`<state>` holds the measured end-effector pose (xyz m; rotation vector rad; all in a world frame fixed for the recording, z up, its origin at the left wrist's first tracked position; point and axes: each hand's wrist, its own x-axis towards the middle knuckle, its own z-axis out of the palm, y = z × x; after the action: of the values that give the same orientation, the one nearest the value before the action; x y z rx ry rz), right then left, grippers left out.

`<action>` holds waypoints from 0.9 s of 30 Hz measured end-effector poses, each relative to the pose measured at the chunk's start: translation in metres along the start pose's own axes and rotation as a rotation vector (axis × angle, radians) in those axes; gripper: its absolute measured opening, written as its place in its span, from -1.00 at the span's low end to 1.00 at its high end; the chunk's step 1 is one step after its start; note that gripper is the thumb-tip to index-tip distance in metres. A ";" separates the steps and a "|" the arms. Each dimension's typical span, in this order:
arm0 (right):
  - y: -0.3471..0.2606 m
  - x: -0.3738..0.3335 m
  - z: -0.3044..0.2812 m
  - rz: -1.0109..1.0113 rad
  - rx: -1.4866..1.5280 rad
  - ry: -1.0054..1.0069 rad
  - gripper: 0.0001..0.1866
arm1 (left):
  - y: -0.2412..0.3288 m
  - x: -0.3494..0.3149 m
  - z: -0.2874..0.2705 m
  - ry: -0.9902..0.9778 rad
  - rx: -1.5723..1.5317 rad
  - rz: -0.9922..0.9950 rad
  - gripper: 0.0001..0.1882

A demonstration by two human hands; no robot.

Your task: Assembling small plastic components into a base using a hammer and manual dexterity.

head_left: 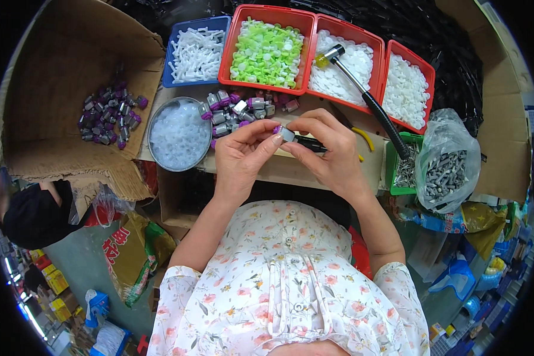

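Broadly, with the hands at the dial's centre, a torn-edged, rough brown cardboard box (pixel 41 89) stands far out past nine o'clock. At twelve, a red plastic bin (pixel 261 87) brims with small lime-green pieces. A crinkled clear plastic bag (pixel 453 133) of grey metallic bits sits at three, and a round metal bowl (pixel 178 169) of cloudy, translucent pieces at nine. At two, a hammer (pixel 378 113) with a smooth black handle lies over the bins. The left hand (pixel 243 157) pinches the purple end of a blocky grey-and-purple part (pixel 286 134) between thumb and forefinger, at dead centre. The right hand's (pixel 335 154) thumb and forefinger curl at its other end, seemingly touching, though their tips are hard to make out.
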<state>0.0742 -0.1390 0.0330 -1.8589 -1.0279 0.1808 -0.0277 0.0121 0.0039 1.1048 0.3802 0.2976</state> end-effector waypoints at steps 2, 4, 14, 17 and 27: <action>0.003 -0.003 0.001 -0.044 -0.088 0.042 -0.75 | -0.003 -0.001 0.001 -0.006 0.047 0.023 -0.77; 0.009 -0.005 0.002 -0.041 -0.123 0.055 -0.75 | -0.001 -0.002 -0.003 0.000 0.314 0.132 -0.77; 0.029 -0.009 0.018 -0.006 -0.232 -0.054 -0.76 | -0.006 -0.004 -0.014 0.034 1.013 0.748 -0.78; 0.027 -0.009 0.020 0.017 -0.232 -0.062 -0.76 | -0.012 -0.004 -0.016 -0.001 1.060 0.801 -0.74; 0.031 -0.010 0.018 -0.067 -0.304 -0.005 -0.78 | -0.038 0.000 -0.020 -0.182 1.211 0.930 -0.65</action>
<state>0.0763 -0.1399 -0.0042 -2.0919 -1.1706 -0.0119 -0.0346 0.0126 -0.0382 2.4639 -0.2189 0.8285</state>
